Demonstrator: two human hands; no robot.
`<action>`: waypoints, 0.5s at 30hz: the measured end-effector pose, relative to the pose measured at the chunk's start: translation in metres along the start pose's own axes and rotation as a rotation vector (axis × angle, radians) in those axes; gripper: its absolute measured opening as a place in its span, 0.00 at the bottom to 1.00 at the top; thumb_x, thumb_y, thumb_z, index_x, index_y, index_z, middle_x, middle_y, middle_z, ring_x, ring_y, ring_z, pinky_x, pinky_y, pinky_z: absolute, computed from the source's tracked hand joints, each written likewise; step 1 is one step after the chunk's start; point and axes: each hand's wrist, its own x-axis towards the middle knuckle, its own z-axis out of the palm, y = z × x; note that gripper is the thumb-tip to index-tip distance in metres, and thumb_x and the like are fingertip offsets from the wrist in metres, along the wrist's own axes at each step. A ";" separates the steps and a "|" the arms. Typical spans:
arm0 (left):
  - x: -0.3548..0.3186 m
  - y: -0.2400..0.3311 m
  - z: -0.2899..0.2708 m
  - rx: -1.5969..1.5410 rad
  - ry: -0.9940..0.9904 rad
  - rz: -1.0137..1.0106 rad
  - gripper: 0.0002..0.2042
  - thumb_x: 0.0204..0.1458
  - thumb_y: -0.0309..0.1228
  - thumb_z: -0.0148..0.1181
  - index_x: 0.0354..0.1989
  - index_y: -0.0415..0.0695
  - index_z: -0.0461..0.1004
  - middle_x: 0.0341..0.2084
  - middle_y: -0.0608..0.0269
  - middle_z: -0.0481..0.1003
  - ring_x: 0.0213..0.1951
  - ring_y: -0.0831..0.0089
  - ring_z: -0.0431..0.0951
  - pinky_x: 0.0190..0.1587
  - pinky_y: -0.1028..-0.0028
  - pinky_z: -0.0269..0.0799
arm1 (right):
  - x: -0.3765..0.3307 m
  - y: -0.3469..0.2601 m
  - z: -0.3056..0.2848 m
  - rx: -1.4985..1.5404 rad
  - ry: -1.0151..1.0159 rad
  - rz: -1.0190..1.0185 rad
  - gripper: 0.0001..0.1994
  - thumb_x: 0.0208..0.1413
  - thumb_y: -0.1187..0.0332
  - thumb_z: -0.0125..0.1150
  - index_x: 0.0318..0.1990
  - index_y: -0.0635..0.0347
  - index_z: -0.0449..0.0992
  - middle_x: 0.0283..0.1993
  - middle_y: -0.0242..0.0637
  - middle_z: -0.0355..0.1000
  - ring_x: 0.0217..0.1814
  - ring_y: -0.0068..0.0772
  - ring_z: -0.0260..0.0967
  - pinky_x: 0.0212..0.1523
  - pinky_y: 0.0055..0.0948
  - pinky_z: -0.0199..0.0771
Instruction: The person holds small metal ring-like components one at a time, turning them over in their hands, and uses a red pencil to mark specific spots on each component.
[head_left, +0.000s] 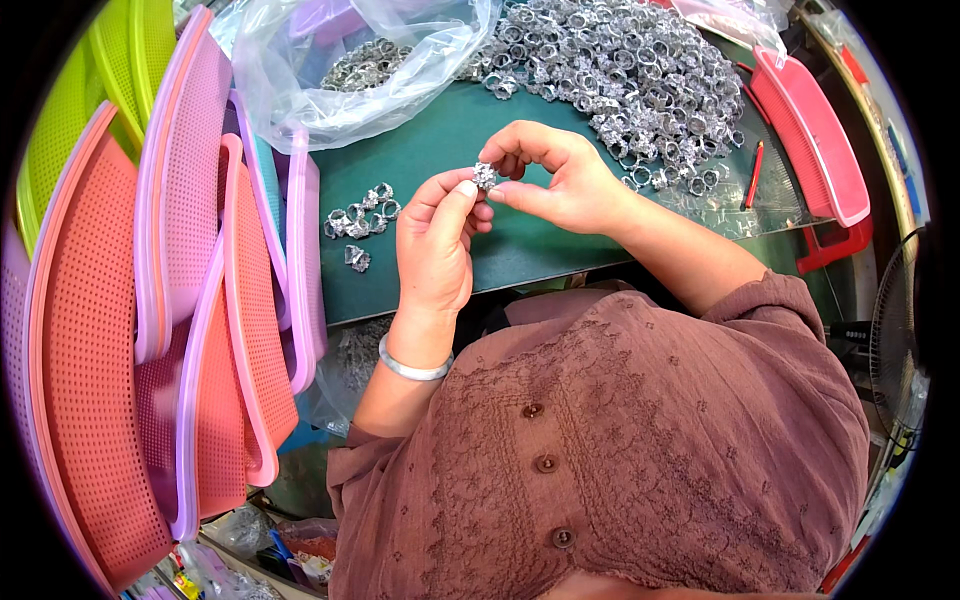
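Observation:
Over the green tabletop [440,140], both my hands meet at one silvery ring [485,176] with an ornate, flower-like top. My left hand [436,240], a pale bangle on its wrist, pinches the ring from the left between thumb and fingers. From the other side my right hand [560,180] has its thumb and index finger curved close around the ring; its other fingers are curled. Whether the right fingertips press on it is hard to see. Left of my left hand lies a small group of similar rings [362,215]. Beyond my right hand spreads a large heap of silvery rings [620,75].
A clear plastic bag [290,100] holding more rings stands at the far left of the table. Perforated plastic baskets [95,350] are stacked along the left. A pink basket [812,135] and a red pencil [754,175] lie at right, with a fan [893,310] beyond.

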 end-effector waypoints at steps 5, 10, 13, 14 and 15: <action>0.003 -0.005 0.002 0.188 0.009 0.077 0.08 0.52 0.28 0.50 0.37 0.38 0.71 0.27 0.64 0.73 0.26 0.80 0.71 0.28 0.81 0.67 | 0.001 -0.001 -0.001 -0.154 0.009 -0.127 0.14 0.40 0.77 0.60 0.38 0.63 0.70 0.34 0.32 0.67 0.31 0.22 0.63 0.34 0.21 0.65; 0.005 -0.005 0.000 0.017 -0.025 -0.032 0.09 0.53 0.29 0.49 0.38 0.37 0.70 0.26 0.63 0.73 0.26 0.78 0.72 0.29 0.80 0.68 | 0.000 0.000 -0.002 -0.158 0.046 -0.118 0.15 0.40 0.77 0.60 0.40 0.63 0.70 0.35 0.33 0.67 0.32 0.23 0.63 0.34 0.22 0.65; 0.008 -0.005 -0.006 -0.147 -0.047 -0.144 0.10 0.54 0.30 0.47 0.38 0.36 0.69 0.27 0.61 0.73 0.27 0.76 0.73 0.30 0.78 0.70 | -0.001 0.004 -0.007 -0.149 0.060 -0.116 0.16 0.41 0.78 0.59 0.41 0.63 0.69 0.35 0.33 0.67 0.32 0.23 0.63 0.34 0.22 0.65; 0.008 -0.005 -0.007 -0.180 -0.053 -0.168 0.11 0.55 0.31 0.47 0.38 0.36 0.69 0.27 0.60 0.73 0.27 0.75 0.73 0.30 0.78 0.70 | -0.001 0.005 -0.009 -0.148 0.063 -0.106 0.16 0.41 0.78 0.59 0.41 0.63 0.69 0.35 0.34 0.67 0.32 0.23 0.63 0.35 0.22 0.65; 0.009 -0.005 -0.008 -0.214 -0.060 -0.192 0.11 0.55 0.31 0.46 0.38 0.35 0.69 0.28 0.59 0.73 0.27 0.75 0.73 0.31 0.77 0.71 | -0.002 0.005 -0.010 -0.148 0.064 -0.097 0.16 0.41 0.78 0.59 0.41 0.63 0.69 0.35 0.34 0.67 0.32 0.23 0.63 0.35 0.22 0.65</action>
